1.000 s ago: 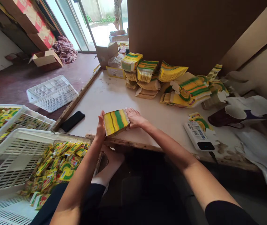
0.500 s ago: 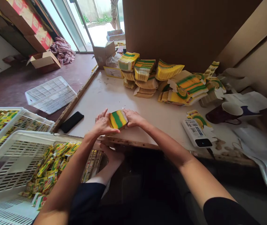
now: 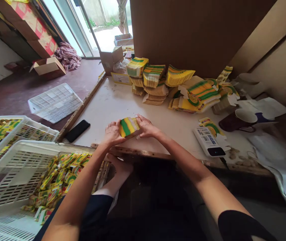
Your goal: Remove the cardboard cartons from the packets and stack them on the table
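Note:
Between my two hands is a stack of flat yellow-and-green cartons (image 3: 129, 127), at the table's near edge. My left hand (image 3: 114, 134) grips its left end, with the thumb along the near side. My right hand (image 3: 146, 126) closes on the right end, where the cartons' pale edges show. The underside of the stack is hidden. Farther back on the white table (image 3: 102, 103) stand more bundles of the same cartons (image 3: 154, 75), piled on each other. A looser heap of cartons (image 3: 200, 95) lies to their right.
A black phone (image 3: 77, 131) lies left of my hands. To the right are a white device (image 3: 209, 142) with a cable and a dark mug (image 3: 238, 120). White plastic crates (image 3: 19, 147) with small filled yellow-green packets (image 3: 57, 177) stand at lower left. A wooden rim (image 3: 143, 152) edges the table.
Both hands and the carton stack have shifted slightly right. The stack is turned a little, and my right fingers now wrap farther around its end.

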{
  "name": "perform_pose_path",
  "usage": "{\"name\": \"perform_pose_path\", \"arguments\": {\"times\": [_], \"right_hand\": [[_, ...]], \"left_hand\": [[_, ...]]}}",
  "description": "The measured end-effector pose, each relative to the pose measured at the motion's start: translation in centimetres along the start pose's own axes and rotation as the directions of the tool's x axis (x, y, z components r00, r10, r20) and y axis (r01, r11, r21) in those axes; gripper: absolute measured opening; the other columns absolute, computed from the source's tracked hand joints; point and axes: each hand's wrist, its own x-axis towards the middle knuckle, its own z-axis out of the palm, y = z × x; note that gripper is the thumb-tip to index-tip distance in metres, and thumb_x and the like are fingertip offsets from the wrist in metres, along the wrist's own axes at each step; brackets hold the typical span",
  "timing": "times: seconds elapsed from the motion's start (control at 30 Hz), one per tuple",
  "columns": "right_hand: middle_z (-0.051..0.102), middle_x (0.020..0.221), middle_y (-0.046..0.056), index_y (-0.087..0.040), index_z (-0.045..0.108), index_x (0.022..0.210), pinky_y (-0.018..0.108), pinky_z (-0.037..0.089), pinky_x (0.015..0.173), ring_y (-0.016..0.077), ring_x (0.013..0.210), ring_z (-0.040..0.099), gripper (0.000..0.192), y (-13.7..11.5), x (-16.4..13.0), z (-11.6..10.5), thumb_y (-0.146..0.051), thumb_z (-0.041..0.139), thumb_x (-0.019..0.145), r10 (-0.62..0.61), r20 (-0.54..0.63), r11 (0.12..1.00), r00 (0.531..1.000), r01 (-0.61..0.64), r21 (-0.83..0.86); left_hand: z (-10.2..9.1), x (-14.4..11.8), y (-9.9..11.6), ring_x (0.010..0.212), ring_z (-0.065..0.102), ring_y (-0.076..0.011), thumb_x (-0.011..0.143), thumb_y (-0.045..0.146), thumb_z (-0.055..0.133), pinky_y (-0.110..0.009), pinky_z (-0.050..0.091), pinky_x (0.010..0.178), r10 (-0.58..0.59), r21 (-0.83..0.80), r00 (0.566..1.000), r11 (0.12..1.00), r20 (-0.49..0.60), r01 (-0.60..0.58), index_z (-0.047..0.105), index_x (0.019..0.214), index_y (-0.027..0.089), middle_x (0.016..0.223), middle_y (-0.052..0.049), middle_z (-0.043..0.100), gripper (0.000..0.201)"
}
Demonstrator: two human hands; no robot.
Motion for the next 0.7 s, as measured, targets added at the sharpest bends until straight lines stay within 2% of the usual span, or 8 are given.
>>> {"name": "perform_pose_path", "arguments": {"times": [0.17,0.23,0.33,0.53,0.7], "right_hand": [[0.009,0.158,0.026,-0.007,0.024,0.149,0.051,0.018,0.117,0.0338,0.148,0.011,0.096,-0.8,-2.4,1.4,-0.026,0.076,0.070,0.102,-0.081,0.995,0.992,-0.102,-0.005],[0.010,0.159,0.022,-0.010,0.025,0.149,0.052,0.015,0.118,0.0314,0.148,0.009,0.088,-2.0,-2.6,2.2,-0.019,0.070,0.074,0.119,-0.106,0.992,0.987,-0.122,-0.025],[0.011,0.160,0.019,-0.012,0.025,0.150,0.050,0.015,0.119,0.0298,0.149,0.008,0.086,-3.5,-2.3,3.1,-0.014,0.066,0.074,0.123,-0.111,0.992,0.986,-0.126,-0.018],[0.010,0.160,0.020,-0.010,0.023,0.150,0.051,0.015,0.119,0.0298,0.149,0.008,0.089,-3.9,-2.5,2.4,-0.020,0.068,0.074,0.111,-0.048,0.993,0.993,-0.110,0.035],[0.014,0.160,0.019,-0.011,0.024,0.150,0.050,0.018,0.118,0.0301,0.148,0.011,0.090,-3.7,-2.5,1.9,-0.014,0.067,0.071,0.121,-0.060,0.991,0.991,-0.117,0.065]], "left_hand": [[-0.1,-0.2,0.1,0.114,0.049,-0.0373,0.060,0.043,0.069,-0.045,0.039,0.094,0.001,0.007,1.000,1.000,0.000,-0.001,0.035,0.138,0.016,0.121,-0.017,0.052,0.089],[-0.1,-0.2,0.1,0.115,0.048,-0.0375,0.060,0.044,0.069,-0.045,0.039,0.095,-0.008,0.004,1.000,1.000,-0.004,0.009,0.035,0.138,0.015,0.121,-0.018,0.052,0.089],[-0.1,-0.1,0.0,0.115,0.049,-0.0377,0.061,0.047,0.069,-0.045,0.039,0.095,-0.003,0.004,1.000,1.000,-0.003,0.003,0.036,0.137,0.015,0.122,-0.018,0.052,0.089],[0.0,0.2,-0.4,0.113,0.049,-0.0365,0.059,0.044,0.070,-0.044,0.040,0.094,0.013,0.009,1.000,1.000,0.010,-0.013,0.036,0.136,0.016,0.120,-0.017,0.052,0.089],[0.0,0.1,-0.5,0.112,0.049,-0.0362,0.060,0.048,0.070,-0.044,0.040,0.094,0.023,-0.002,1.000,1.000,-0.005,-0.023,0.036,0.135,0.017,0.120,-0.016,0.052,0.088]]}}
